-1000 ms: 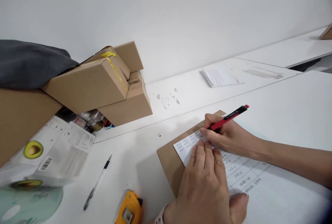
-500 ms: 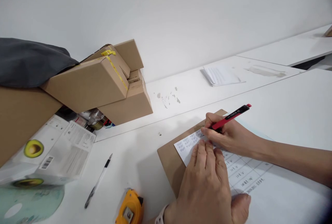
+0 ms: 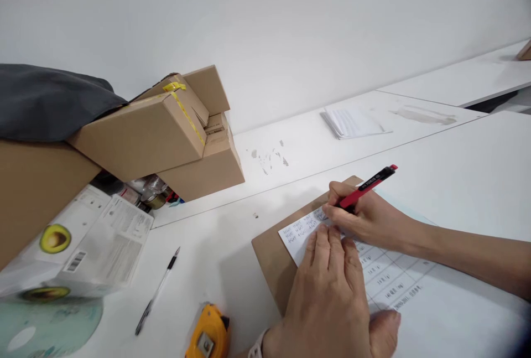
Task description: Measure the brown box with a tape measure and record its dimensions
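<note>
Head view: left hand (image 3: 327, 291) flat on paper (image 3: 290, 243), right hand (image 3: 369, 222) around a red-and-black pen (image 3: 373, 185)

Dark cloth (image 3: 53, 103) drapes over cardboard boxes (image 3: 141, 142) at far left, an avocado-printed package (image 3: 110, 242) below them. Next, a clear pen (image 3: 156, 294) lies on the white table (image 3: 199, 247), then a yellow tape measure (image 3: 213, 327) near the lower edge. Rightward, a brown board (image 3: 269, 264) bears the paper, marked with small rows of handwriting. The left hand rests palm down there, fingers extended, grasping nothing. Well beyond it lies a stack of sheets (image 3: 354, 121). The right hand, just beside the left fingertips, pinches the red-and-black pen, which slants up rightward, its writing end hidden by fingers
</note>
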### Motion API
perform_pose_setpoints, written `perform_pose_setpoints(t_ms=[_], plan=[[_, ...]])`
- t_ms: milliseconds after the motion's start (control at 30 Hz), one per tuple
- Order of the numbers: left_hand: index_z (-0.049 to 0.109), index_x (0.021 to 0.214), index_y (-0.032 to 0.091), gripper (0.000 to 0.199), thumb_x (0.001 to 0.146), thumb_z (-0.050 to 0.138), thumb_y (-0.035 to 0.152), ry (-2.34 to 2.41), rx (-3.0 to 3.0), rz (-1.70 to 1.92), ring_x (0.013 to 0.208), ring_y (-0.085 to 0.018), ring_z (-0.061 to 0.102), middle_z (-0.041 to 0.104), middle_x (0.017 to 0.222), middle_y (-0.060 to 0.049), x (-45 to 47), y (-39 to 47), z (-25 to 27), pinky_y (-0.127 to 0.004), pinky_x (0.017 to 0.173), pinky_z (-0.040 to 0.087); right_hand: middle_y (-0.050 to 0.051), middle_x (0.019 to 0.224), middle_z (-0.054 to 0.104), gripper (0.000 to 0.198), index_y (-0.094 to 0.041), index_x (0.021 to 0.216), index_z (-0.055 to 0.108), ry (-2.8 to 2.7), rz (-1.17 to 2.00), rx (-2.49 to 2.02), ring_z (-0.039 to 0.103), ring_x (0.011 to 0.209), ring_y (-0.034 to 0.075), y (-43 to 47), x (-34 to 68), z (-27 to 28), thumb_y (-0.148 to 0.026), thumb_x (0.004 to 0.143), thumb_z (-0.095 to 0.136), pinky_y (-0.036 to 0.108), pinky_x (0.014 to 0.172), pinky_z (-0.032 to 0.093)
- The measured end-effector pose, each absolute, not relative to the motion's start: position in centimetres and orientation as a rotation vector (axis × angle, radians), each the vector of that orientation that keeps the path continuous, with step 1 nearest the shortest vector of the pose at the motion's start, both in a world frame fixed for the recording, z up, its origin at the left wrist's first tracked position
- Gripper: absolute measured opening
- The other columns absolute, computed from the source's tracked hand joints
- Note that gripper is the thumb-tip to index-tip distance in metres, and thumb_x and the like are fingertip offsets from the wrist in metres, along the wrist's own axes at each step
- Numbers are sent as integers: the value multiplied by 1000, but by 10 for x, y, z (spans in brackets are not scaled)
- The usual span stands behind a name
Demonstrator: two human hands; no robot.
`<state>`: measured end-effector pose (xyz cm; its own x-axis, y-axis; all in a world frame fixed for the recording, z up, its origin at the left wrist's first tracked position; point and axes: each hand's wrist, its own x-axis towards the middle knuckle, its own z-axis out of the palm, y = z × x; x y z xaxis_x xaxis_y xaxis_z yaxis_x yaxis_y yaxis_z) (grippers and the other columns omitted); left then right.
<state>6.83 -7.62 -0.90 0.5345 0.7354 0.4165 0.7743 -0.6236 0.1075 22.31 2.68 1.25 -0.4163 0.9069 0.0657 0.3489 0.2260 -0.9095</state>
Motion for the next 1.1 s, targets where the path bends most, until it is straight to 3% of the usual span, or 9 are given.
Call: perform_pose_setpoints(t_ms=[567, 800, 1100], plan=[[57, 138, -1, 70, 98, 44, 55, -1311, -2665, -672, 137, -38, 51, 57, 143, -29, 67, -77, -7, -45, 107, 54, -2, 60, 52, 25, -24, 70, 43, -1913, 1030, -1195, 44, 56, 13, 27, 224, 11, -27, 89, 57, 28, 49, 36], [57, 139, -1, 71, 98, 43, 56, -1325, -2648, -676, 137, -37, 53, 57, 143, -27, 68, -77, -8, -46, 106, 54, -6, 55, 48, 25, -24, 69, 41, -1890, 1150, -1173, 40, 51, 11, 27, 223, 15, -25, 85, 60, 26, 46, 30], [56, 139, -1, 70, 98, 42, 55, -1333, -2644, -670, 137, -37, 52, 57, 143, -27, 69, -78, -8, -46, 106, 55, -3, 58, 50, 24, -24, 67, 42, -1922, 1027, -1186, 46, 56, 13, 26, 225, 13, -24, 86, 58, 28, 49, 35]])
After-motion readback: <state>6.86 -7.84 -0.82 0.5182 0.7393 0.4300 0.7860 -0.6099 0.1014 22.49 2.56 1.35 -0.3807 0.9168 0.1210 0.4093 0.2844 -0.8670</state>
